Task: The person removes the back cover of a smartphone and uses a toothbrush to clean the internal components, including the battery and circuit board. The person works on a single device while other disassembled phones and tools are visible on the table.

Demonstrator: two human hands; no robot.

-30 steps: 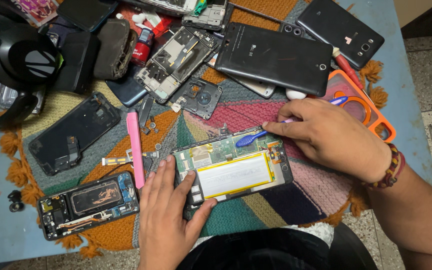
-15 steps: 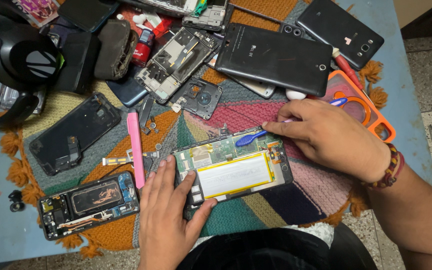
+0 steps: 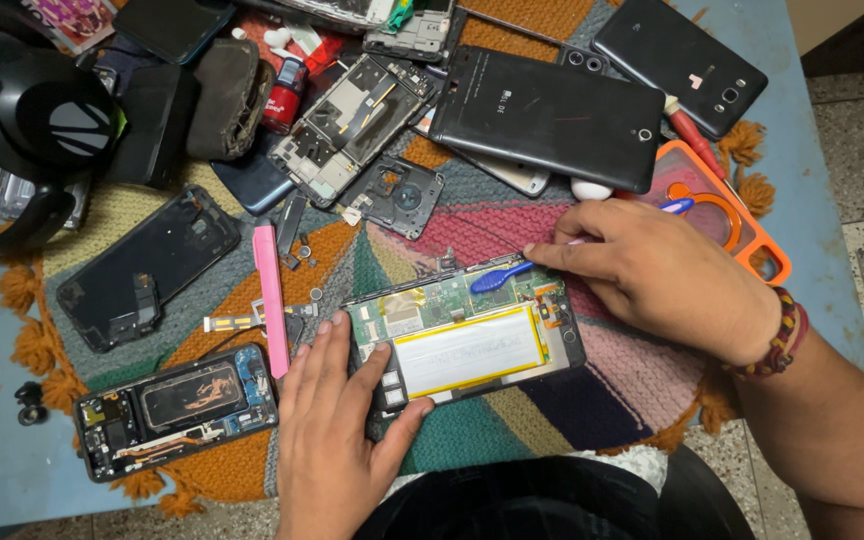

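An opened phone (image 3: 467,340) with its back off lies on a striped woven mat (image 3: 602,370), showing a green circuit board and a flat silver battery. My left hand (image 3: 337,430) holds down the phone's lower left corner, thumb along its near edge. My right hand (image 3: 667,275) pinches a blue plastic pry tool (image 3: 500,277), whose spoon-shaped tip rests on the board near the phone's top edge.
A pink pry stick (image 3: 272,297) lies left of the phone. Another opened phone (image 3: 177,410) lies at the lower left, a black back cover (image 3: 147,265) above it. Dark phones (image 3: 557,115), a bare frame (image 3: 357,125), an orange case (image 3: 742,225) and headphones (image 3: 32,140) crowd the far side.
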